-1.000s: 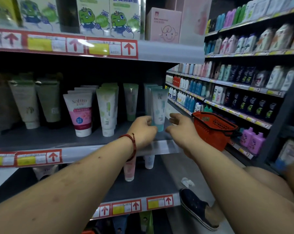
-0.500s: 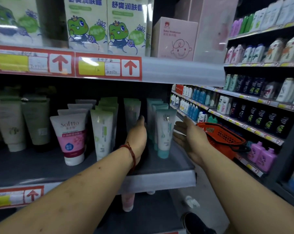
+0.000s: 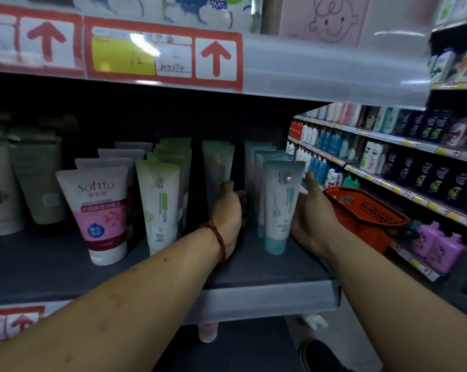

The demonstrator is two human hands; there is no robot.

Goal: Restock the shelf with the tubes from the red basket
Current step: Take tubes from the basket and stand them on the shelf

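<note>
On grey shop shelf — upright tubes

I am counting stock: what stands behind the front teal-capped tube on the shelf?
More tubes of the same kind stand in a row behind the front teal-capped tube; about three tops show. Their lower parts, and anything deeper, are covered by it.

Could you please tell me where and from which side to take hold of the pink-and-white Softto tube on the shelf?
Grip the pink-and-white Softto tube across its pink middle, coming from the open front: it stands upright on its white cap, with white tubes behind and a green-and-white tube beside it.
</note>
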